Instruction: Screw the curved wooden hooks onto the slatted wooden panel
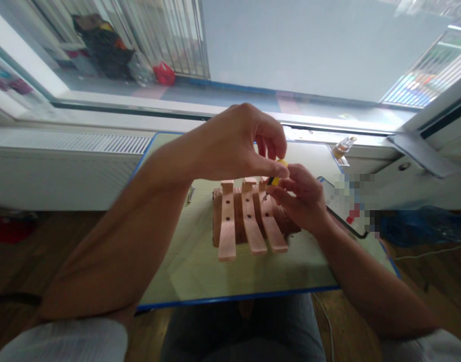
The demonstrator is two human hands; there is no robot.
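Note:
A short screwdriver (275,180) with a yellow and black handle points down at a hole in the rightmost wooden hook (278,242). My left hand (256,143) pinches the top of its handle between thumb and fingers. Lower down, my right hand (304,198) has its fingers closed around the screwdriver near the hook. Two more pale wooden hooks, the left one (227,236) and the middle one (255,236), lie beside it across a brown wooden board (217,221). Dark screws or holes show in the hooks. The screwdriver's tip is too small to make out.
The board rests on a pale table (185,271) with a blue edge. A small metal piece (191,194) lies left of the board. At the right are a phone-like device (338,201) and a clear container (343,147). A radiator (64,166) and window stand behind.

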